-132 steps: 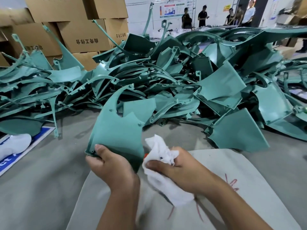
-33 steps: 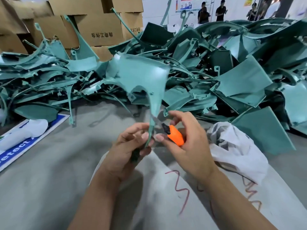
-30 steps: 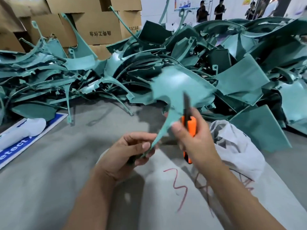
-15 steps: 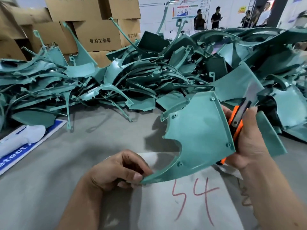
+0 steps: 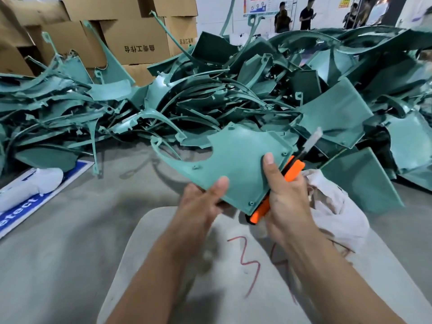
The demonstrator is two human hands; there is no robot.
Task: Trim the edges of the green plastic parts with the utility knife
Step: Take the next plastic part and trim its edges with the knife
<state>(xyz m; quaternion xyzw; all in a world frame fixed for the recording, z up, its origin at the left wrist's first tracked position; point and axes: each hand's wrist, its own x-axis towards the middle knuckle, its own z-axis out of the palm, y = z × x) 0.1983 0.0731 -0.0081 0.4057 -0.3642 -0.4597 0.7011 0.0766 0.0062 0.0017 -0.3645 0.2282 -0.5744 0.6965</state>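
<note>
Held green part [image 5: 236, 160]: smooth matt plastic. Knife [image 5: 292, 174]: orange plastic, bare metal blade. Crumpled white cloth [image 5: 336, 211] at 3 o'clock. Cardboard boxes [image 5: 138, 40] matt.

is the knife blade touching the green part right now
No, the blade of the utility knife in the right hand points up and away, clear of the green part that both hands hold.

flat green plastic part [image 5: 236, 160] held up tilted, orange utility knife [image 5: 291, 174] behind it, blade out
</note>
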